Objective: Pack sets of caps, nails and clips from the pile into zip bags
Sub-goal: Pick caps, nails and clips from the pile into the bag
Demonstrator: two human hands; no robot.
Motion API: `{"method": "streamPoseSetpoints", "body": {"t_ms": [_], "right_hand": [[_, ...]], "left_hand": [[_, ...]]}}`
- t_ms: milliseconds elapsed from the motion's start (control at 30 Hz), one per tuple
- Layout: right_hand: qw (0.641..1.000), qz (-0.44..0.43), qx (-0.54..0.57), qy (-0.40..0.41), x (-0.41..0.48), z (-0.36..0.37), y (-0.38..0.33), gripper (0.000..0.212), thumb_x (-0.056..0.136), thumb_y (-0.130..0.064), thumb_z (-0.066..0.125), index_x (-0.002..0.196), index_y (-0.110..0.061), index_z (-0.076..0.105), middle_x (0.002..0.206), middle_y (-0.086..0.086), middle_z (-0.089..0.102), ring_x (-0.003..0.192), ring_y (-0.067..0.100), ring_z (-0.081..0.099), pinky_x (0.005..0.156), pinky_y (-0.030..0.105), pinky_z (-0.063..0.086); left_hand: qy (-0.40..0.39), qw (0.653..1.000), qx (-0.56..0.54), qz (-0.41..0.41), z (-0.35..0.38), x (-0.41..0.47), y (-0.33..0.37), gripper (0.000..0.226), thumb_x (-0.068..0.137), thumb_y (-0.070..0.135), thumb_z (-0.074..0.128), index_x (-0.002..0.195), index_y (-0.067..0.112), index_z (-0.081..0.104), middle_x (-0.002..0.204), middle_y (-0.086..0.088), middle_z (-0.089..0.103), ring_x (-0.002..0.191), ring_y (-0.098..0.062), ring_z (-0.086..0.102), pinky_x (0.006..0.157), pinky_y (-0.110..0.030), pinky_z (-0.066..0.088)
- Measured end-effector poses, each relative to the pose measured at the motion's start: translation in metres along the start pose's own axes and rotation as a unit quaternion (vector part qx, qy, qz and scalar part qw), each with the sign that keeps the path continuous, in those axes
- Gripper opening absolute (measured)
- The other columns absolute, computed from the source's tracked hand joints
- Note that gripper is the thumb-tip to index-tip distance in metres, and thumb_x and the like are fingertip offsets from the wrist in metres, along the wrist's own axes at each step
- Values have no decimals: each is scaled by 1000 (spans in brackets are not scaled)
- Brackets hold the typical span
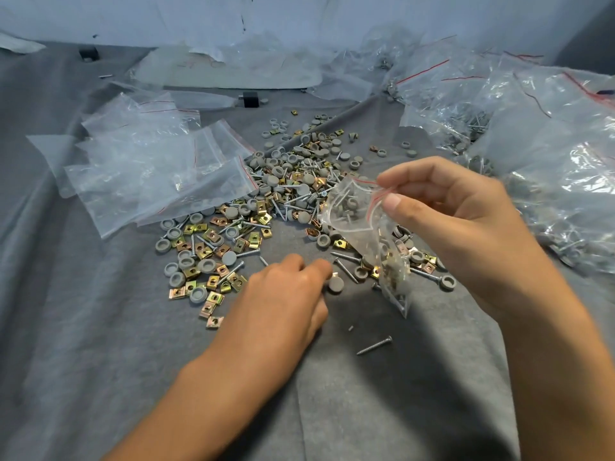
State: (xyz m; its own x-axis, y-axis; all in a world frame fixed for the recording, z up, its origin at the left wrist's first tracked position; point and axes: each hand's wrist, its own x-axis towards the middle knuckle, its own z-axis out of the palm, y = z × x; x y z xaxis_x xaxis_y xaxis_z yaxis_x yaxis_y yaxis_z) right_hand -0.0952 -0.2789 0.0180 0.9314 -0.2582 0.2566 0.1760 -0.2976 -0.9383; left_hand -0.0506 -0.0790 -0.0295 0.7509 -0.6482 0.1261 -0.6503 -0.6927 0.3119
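A pile point(266, 201) of grey caps, brass clips and silver nails lies spread on the grey cloth. My right hand point(459, 224) pinches the red-striped mouth of a small zip bag point(369, 234), held open above the pile; caps, clips and nails show inside it. My left hand point(286, 294) rests low on the cloth with its fingers curled, fingertips at a grey cap point(335, 283). Whether it holds the cap is hidden by the fingers. A loose nail point(374, 346) lies near the front.
A stack of empty zip bags point(149, 174) lies left of the pile. Filled zip bags point(549, 161) heap up along the right side. More plastic sheets point(233, 68) and a small black block point(250, 99) sit at the back by the wall.
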Motion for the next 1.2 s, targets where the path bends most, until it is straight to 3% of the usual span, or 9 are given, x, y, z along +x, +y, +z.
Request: {"method": "streamPoseSetpoints", "body": {"t_ms": [167,300,500,633,733,900,1000,1133,1200], "right_hand": [[1000,12,-9,-21,-1,5,-1,17,93,-8,72,103,-22,74,96,4,77,84,9,68,74,21,53],[999,11,-17,-43,-1,10,-2,18,92,-8,71,101,-24,74,94,3,77,83,10,68,72,20,52],[995,17,-38,-87,-3,22,0,16,92,-9,72,103,-21,73,91,1,76,80,11,67,68,23,52],[993,15,-62,-101,-3,29,1,17,92,-11,73,103,-23,73,93,0,75,89,22,71,82,46,57],[991,11,-76,-110,-3,31,1,19,93,-12,73,103,-27,73,95,-2,75,92,20,71,86,51,56],[990,11,-76,-116,-3,30,1,20,93,-11,73,103,-29,73,95,-4,76,91,17,72,82,43,59],[990,10,-83,-114,-3,29,1,18,93,-14,73,103,-29,73,95,-4,75,91,17,72,82,42,58],[992,19,-71,-102,-3,25,2,16,92,-15,73,102,-28,74,94,-5,76,88,18,71,77,39,56],[993,18,-64,-102,-3,23,2,17,92,-13,73,102,-26,74,93,-3,76,86,15,71,70,29,56]], "left_hand": [[29,998,-52,-19,-6,3,-17,23,91,30,61,114,32,63,100,7,67,94,-17,65,81,-33,48],[76,989,-114,-56,-16,7,-34,18,82,24,71,98,31,69,80,16,66,76,-7,65,78,-33,54],[139,934,-319,-81,-35,12,-51,18,72,30,68,88,37,71,75,12,67,62,-4,60,65,-28,51],[108,906,-408,-30,-36,10,-39,20,76,22,69,93,33,71,76,5,67,66,-8,57,63,-24,49],[81,912,-403,-5,-33,9,-35,20,79,21,69,96,32,72,80,8,69,70,-8,62,65,-24,53],[94,920,-380,20,-33,8,-36,26,80,22,73,102,36,70,93,13,73,81,-12,70,73,-26,58],[105,920,-377,21,-34,9,-38,29,83,33,75,110,38,68,103,14,72,87,-13,70,77,-35,59],[166,936,-311,-8,-37,11,-47,16,86,34,67,101,37,68,90,21,70,69,-6,62,65,-28,51],[133,962,-237,-16,-40,9,-52,8,86,36,66,93,36,69,82,26,67,66,-2,59,63,-21,45]]}}
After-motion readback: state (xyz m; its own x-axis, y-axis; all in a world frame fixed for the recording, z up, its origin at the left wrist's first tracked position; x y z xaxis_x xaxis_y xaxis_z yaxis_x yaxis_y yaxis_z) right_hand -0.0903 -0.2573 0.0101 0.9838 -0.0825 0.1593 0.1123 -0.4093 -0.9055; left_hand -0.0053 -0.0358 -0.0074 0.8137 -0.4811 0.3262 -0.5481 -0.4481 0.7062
